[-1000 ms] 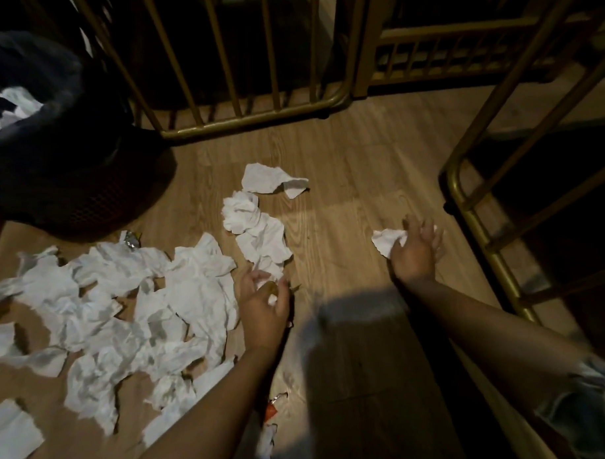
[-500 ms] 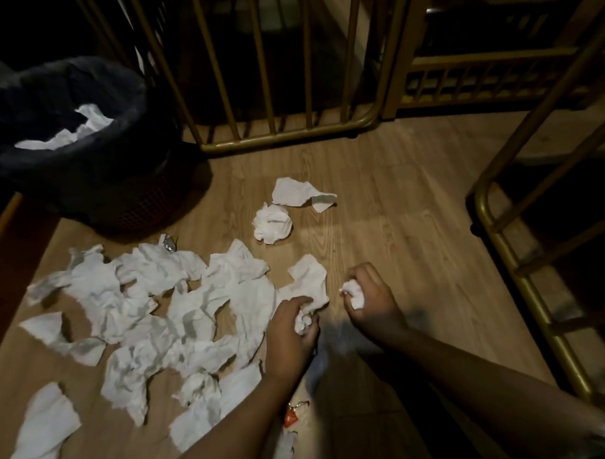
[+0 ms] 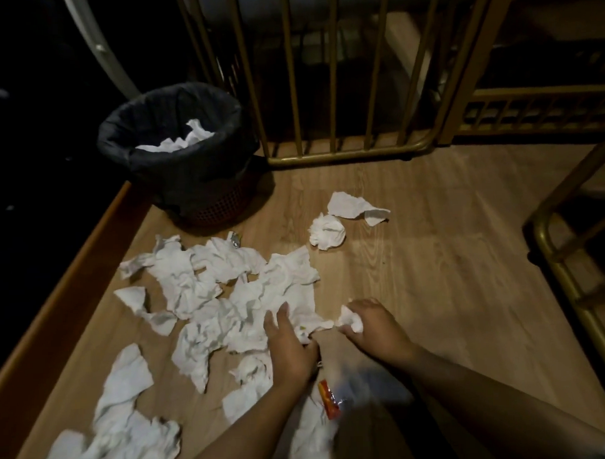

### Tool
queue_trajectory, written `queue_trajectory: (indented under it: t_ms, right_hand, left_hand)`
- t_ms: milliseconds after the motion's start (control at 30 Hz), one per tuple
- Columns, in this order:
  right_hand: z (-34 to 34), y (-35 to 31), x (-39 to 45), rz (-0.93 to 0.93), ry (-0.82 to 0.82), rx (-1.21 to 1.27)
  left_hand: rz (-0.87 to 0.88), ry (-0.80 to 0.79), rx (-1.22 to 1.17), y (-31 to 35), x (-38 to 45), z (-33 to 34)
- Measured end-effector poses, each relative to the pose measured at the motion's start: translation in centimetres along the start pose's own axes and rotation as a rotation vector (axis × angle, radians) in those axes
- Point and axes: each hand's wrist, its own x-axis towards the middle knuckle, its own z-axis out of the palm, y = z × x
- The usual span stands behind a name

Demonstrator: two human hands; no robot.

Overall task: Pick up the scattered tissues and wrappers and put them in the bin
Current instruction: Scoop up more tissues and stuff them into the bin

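Several crumpled white tissues (image 3: 228,293) lie spread over the wooden floor. My left hand (image 3: 288,346) lies on the right edge of this heap, its fingers gathering tissue there. My right hand (image 3: 373,326) grips a small wad of tissue (image 3: 350,320) just beside it. A balled tissue (image 3: 327,232) and a flatter torn one (image 3: 357,207) lie apart, farther back. An orange-red wrapper (image 3: 329,401) sits between my forearms. The bin (image 3: 182,154), lined with a black bag and holding some tissue, stands at the back left.
A gold metal railing (image 3: 334,91) runs behind the bin and tissues. Another gold frame (image 3: 570,281) stands at the right. A wooden skirting edge (image 3: 66,272) borders the floor on the left. A small shiny wrapper (image 3: 235,239) lies near the bin's base.
My right hand drew in from the right with a tissue and now sits beside my left hand. The view tilted up, bringing the bin toward the middle left.
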Motion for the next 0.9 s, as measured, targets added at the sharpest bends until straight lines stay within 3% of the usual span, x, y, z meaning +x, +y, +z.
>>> queue_trajectory:
  t_ms: [200,400,500,700,900]
  right_hand:
    - [-1.1,-1.2,1.2,0.131,0.086,0.123]
    - [-4.0,-5.5,3.5,0.204,0.16,0.417]
    - [-5.9,-8.6,5.5,0.161,0.141,0.56]
    - [-9.7,-17.7,9.9,0.054,0.212,0.621]
    - [-10.7,-24.6,16.4,0.256,0.158,0.861]
  left_hand:
    - [0.006,0.022,-0.1,0.1,1.0,-1.7]
    - [0.19,0.071,-0.066,4.3,4.9,-6.4]
    - [0.168,0.084,-0.172,7.3,6.9,-10.7]
    - [0.181,0.156,-0.354,9.3,10.8,-18.4]
    - [0.09,0.344,-0.443,8.5,14.8,-24.1]
